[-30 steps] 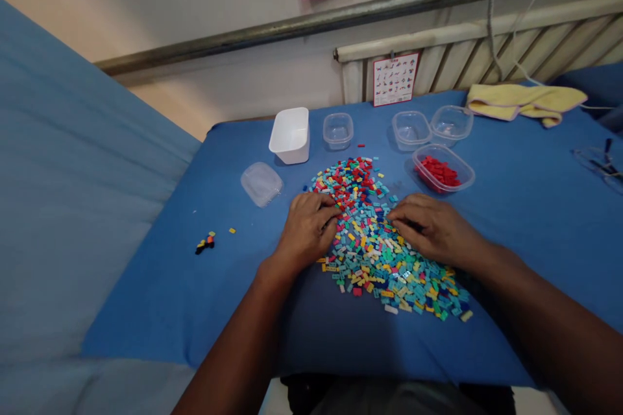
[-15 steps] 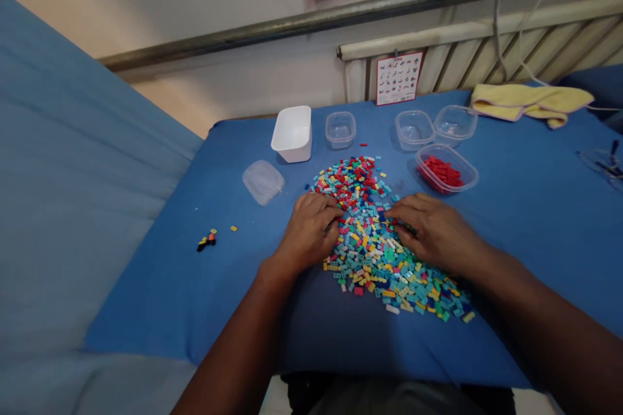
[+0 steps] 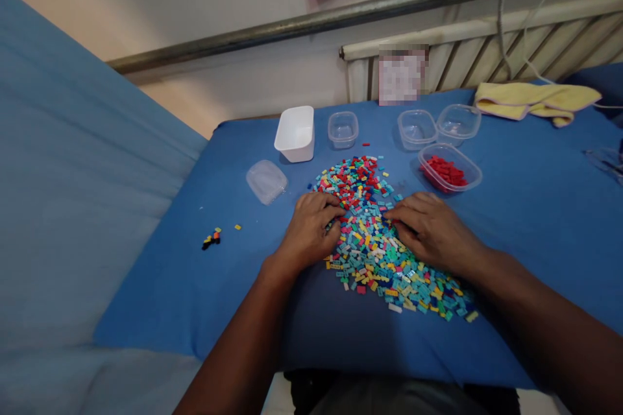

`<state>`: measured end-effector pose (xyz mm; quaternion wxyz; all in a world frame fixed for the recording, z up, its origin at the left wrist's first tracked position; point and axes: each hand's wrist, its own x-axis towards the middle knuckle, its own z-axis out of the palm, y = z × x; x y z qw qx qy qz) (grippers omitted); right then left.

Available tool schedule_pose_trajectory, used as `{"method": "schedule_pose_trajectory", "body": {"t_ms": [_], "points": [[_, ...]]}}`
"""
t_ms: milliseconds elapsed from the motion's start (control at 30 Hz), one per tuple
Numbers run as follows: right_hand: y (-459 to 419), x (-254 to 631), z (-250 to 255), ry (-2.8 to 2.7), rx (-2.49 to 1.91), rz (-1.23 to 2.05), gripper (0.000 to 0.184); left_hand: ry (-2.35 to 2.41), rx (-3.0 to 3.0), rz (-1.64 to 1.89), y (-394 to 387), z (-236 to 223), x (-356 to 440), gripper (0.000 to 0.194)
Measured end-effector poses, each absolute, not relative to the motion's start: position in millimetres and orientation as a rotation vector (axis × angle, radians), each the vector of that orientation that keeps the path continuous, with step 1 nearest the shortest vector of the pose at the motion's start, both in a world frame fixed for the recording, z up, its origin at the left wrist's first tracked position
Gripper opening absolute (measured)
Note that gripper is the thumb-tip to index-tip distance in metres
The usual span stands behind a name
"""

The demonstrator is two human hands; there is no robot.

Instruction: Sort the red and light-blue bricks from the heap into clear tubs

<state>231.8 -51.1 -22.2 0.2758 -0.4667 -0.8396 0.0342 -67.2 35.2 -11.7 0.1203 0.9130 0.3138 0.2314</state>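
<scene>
A spread pile of small toy building bricks (image 3: pixel 374 253), in turquoise, yellow, red, pink, green, white and dark blue, lies on the blue-covered table. At its left edge, my left hand (image 3: pixel 314 227) is closed, with bent fingers and thumb tips against the bricks. My right hand (image 3: pixel 428 230) reaches in from the other side, fingers curled and tips down among turquoise and dark blue bricks. Whatever either hand pinches is hidden. Red bricks are thickest at the pile's far end. Beyond my right hand, a clear plastic tub (image 3: pixel 474 178) holds red bricks (image 3: pixel 445 172).
Behind the pile stand a white bin (image 3: pixel 296 136) and a clear tub (image 3: pixel 343 130), with two more clear tubs (image 3: pixel 417 130) farther right. A clear lid (image 3: pixel 267 181) and some dark and orange pieces (image 3: pixel 211 239) lie left. A yellow cloth (image 3: pixel 535 100) is at back right.
The whole view has shifted slightly. My right fingertips have moved a little within the bricks; my left hand stays almost in place.
</scene>
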Motion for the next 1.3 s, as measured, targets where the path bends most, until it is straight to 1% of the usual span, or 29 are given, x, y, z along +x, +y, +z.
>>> {"method": "schedule_pose_trajectory", "body": {"t_ms": [100, 233, 500, 633, 767, 867, 1000, 1100, 1233, 1300], "points": [[-50.6, 231.0, -20.6, -2.199, -1.190, 0.087, 0.025, 0.925, 2.659, 0.631, 34.1, -11.1, -67.2, 0.023], [-50.4, 230.1, -18.6, -2.134, -1.129, 0.069, 0.030, 0.960, 2.628, 0.613, 32.3, -10.9, -67.0, 0.015], [-49.6, 228.6, -21.1, -2.136, -1.135, 0.089, 0.025, 0.927, 2.589, 0.598, 32.9, -8.4, -67.7, 0.009], [-49.1, 227.2, -21.9, -2.112, -1.151, 0.082, 0.019, 0.935, 2.392, 0.741, 29.4, -1.7, -66.3, 0.013], [-51.5, 222.3, -17.2, -2.082, -1.130, 0.143, 0.021, 1.003, 1.852, 0.868, 18.1, 4.0, -55.2, 0.021], [-55.2, 214.3, -12.4, -1.996, -1.127, 0.231, 0.028, 0.950, 1.549, 0.817, 8.7, 5.1, -43.1, 0.031], [-59.1, 203.4, -10.0, -1.943, -1.060, 0.337, 0.036, 0.879, 1.573, 0.687, 1.1, 5.8, -31.4, 0.026], [-59.8, 200.2, -10.3, -1.946, -1.014, 0.381, 0.031, 0.842, 1.650, 0.654, -1.0, 5.0, -28.0, 0.022], [-58.9, 200.2, -9.3, -1.910, -0.991, 0.420, 0.017, 0.858, 1.591, 0.706, -2.5, -0.6, -26.5, 0.025], [-58.2, 200.1, -8.5, -1.913, -0.981, 0.431, 0.016, 0.878, 1.576, 0.727, -3.3, -4.1, -25.9, 0.025]]}}
